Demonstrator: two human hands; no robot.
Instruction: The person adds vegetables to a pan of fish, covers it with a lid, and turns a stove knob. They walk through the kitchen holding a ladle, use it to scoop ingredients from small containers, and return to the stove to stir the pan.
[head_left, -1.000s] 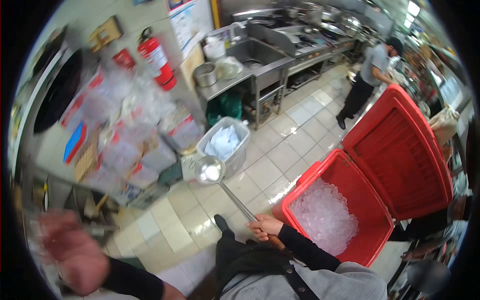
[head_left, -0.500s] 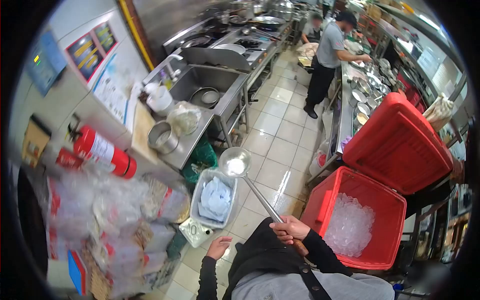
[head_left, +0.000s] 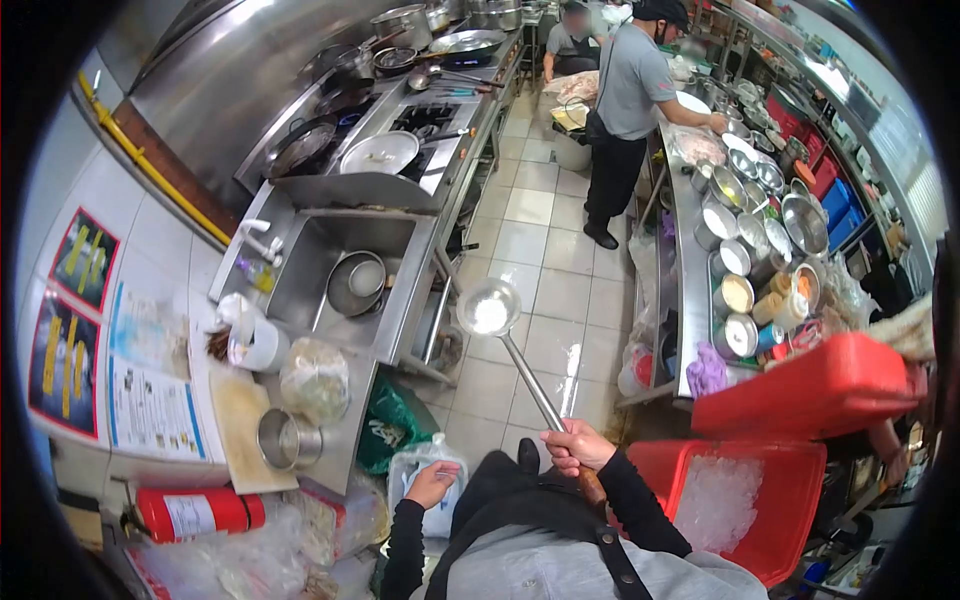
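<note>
A long metal ladle [head_left: 532, 382] with a wooden grip is held out in front of me, its round bowl over the floor. My right hand [head_left: 581, 449] is wrapped round the lower handle. What the bowl holds, if anything, I cannot make out through the glare. My left hand [head_left: 433, 484] is free, fingers loosely apart, above a white plastic tub [head_left: 408, 470] that it partly hides. To my right stands a red cooler [head_left: 795, 500] holding ice [head_left: 718, 503], with its red lid [head_left: 805, 390] raised.
At left are a steel sink [head_left: 400, 235] with pans, a stove [head_left: 440, 140] and a fire extinguisher [head_left: 200, 512]. Along the right runs a counter [head_left: 695, 290] crowded with metal containers. A person in grey [head_left: 635, 90] stands there; another person [head_left: 572, 50] is farther back.
My view has moved forward along the aisle. The cooler and tub now lie lower in view, and the sink and counter are nearer. The ladle stays in my right hand.
</note>
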